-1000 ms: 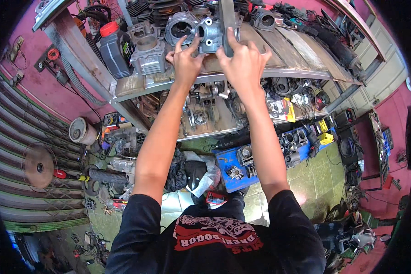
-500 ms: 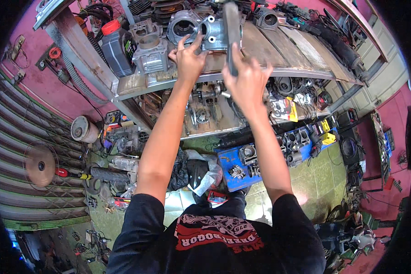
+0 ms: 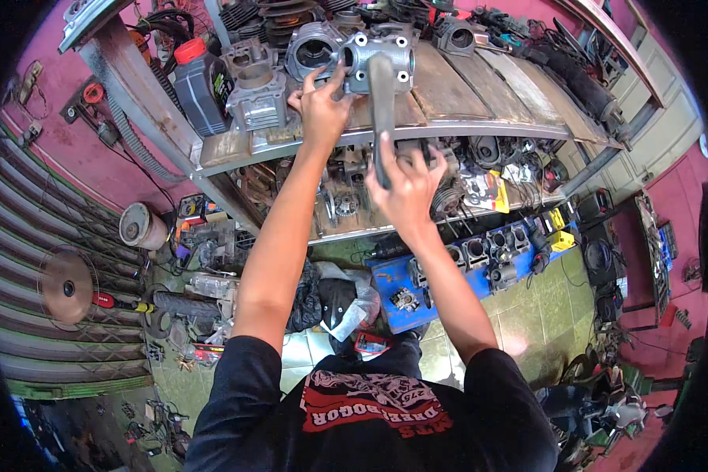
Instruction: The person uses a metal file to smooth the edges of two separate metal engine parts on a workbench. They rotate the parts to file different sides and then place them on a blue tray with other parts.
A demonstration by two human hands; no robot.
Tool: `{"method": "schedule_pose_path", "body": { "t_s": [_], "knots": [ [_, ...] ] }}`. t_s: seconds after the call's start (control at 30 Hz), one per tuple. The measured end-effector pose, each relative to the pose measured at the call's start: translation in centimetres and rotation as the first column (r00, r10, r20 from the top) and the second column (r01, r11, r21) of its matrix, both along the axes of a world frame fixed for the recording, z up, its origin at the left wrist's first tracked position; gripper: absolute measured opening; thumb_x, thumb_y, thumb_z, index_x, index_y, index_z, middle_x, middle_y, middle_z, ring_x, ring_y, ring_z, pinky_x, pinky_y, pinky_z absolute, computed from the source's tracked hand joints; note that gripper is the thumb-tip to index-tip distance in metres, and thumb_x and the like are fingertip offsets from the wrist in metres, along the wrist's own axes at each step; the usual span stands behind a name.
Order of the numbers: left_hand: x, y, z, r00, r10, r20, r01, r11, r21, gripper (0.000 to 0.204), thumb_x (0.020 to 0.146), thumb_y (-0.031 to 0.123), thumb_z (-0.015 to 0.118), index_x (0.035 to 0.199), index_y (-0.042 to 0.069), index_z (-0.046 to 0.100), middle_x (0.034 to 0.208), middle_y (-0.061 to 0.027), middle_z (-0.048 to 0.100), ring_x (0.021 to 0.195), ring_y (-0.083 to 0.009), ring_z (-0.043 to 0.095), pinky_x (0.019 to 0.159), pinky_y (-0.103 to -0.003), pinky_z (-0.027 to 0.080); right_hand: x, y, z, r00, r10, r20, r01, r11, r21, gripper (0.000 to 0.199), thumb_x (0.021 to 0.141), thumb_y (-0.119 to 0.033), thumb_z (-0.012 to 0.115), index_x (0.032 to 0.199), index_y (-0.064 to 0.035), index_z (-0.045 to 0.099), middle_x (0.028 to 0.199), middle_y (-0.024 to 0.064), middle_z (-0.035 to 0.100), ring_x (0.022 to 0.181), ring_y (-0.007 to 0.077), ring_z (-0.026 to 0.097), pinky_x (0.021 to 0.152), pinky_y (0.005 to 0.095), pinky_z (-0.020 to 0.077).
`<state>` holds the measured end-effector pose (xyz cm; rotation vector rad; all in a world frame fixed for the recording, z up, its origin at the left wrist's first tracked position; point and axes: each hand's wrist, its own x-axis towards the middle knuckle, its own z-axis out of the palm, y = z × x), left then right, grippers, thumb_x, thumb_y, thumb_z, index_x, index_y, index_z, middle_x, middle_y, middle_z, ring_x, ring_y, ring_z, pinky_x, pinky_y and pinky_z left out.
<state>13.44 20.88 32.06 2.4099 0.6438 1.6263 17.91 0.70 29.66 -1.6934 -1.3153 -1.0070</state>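
- while the right hand (image 3: 407, 182) grasps a long grey tool (image 3: 382, 106) between thumb and fingers, the tool's far end overlaps a silver casting (image 3: 403, 59); the tool is blurred, so whether they touch i cannot tell.
- the casting sits on the planked shelf (image 3: 448, 88) ahead of the person, four round bosses showing on its face.
- the left hand (image 3: 322, 112) has its fingers bent at the casting's left end; whether it grips or only rests there, i cannot tell.
- just left of the casting stands a round-mouthed housing (image 3: 313, 47), then a finned cylinder block (image 3: 261, 100) and a dark bottle (image 3: 200, 88) with a red cap.
- lower down, a blue board (image 3: 405, 318) bears metal parts (image 3: 475, 251).
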Motion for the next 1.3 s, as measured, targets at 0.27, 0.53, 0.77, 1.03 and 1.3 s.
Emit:
{"method": "schedule_pose_path", "body": {
  "t_s": [0.27,0.53,0.77,1.03,1.3],
  "knots": [
    [0.3,0.3,-0.1,1.000,-0.013,0.028,0.013,1.000,-0.006,0.069,0.068,0.036,0.090,0.133,0.023,0.071,0.119,-0.0139,0.072,0.124,-0.0271,0.058,0.098,-0.047,0.031,1.0,1.8,2.2,0.993,-0.104,-0.048,0.105,0.994,0.030,0.065,0.081,-0.025,0.076,0.143,-0.0106,0.060,0.072,0.0066,0.072,0.090,0.0219,0.065,0.102,0.0505,0.0343],
    [0.1,0.3,-0.1,1.000,0.009,0.004,-0.009,1.000,-0.029,0.067,0.069,0.035,0.090,0.131,0.021,0.071,0.120,-0.0145,0.071,0.122,-0.0269,0.059,0.100,-0.047,0.030,0.4,1.1,1.1,0.997,-0.082,-0.008,0.082,0.994,0.068,0.065,0.080,-0.023,0.076,0.141,-0.0100,0.060,0.064,0.0060,0.066,0.081,0.0226,0.063,0.097,0.0525,0.0352],
    [0.2,0.1,0.1,1.000,-0.007,-0.006,0.007,0.999,-0.035,0.067,0.069,0.034,0.090,0.132,0.021,0.071,0.120,-0.0141,0.071,0.124,-0.0263,0.057,0.101,-0.047,0.030,-1.8,0.5,-2.6,0.999,-0.002,-0.050,0.004,0.999,0.042,0.070,0.075,-0.020,0.079,0.140,-0.0042,0.060,0.068,0.0051,0.067,0.083,0.0219,0.063,0.099,0.0522,0.0354],
    [0.4,0.3,0.0,1.000,0.003,0.009,-0.003,1.000,-0.028,0.067,0.070,0.038,0.090,0.132,0.021,0.071,0.118,-0.0121,0.071,0.122,-0.0259,0.058,0.100,-0.046,0.030,-0.1,2.0,2.1,0.985,-0.153,-0.074,0.155,0.988,0.023,0.062,0.081,-0.022,0.076,0.139,-0.0062,0.063,0.073,0.0071,0.072,0.084,0.0235,0.065,0.099,0.0477,0.0360],
    [0.3,0.6,-0.5,1.000,-0.014,0.019,0.014,0.999,0.042,0.068,0.069,0.035,0.090,0.133,0.020,0.071,0.115,-0.0066,0.074,0.121,-0.0229,0.059,0.100,-0.045,0.031,0.8,1.1,2.8,0.984,-0.110,-0.138,0.119,0.991,0.059,0.060,0.080,-0.024,0.077,0.137,-0.0110,0.065,0.067,0.0095,0.069,0.080,0.0237,0.065,0.096,0.0500,0.0355]
  ]
}}
